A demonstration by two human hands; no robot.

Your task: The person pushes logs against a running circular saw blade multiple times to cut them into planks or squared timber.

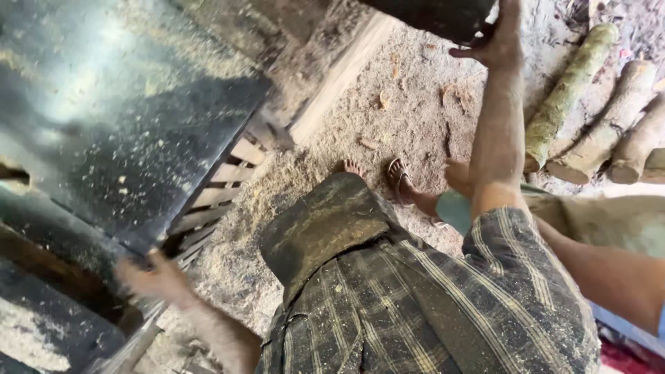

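Dark slab (429, 17) above sawdust floor (388, 118).

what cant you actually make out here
Head view, the only one:
- Dark block gripped by the right hand: cut off by the top edge.
- Left hand: motion-blurred, fingers unclear against the dark machine table.
- Another person's forearm: hand beyond the right edge.

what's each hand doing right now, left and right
Left hand: blurred, fingers spread on the edge of the dusty black metal machine table; no grip visible.
Right hand: raised, gripping the dark block overhead.
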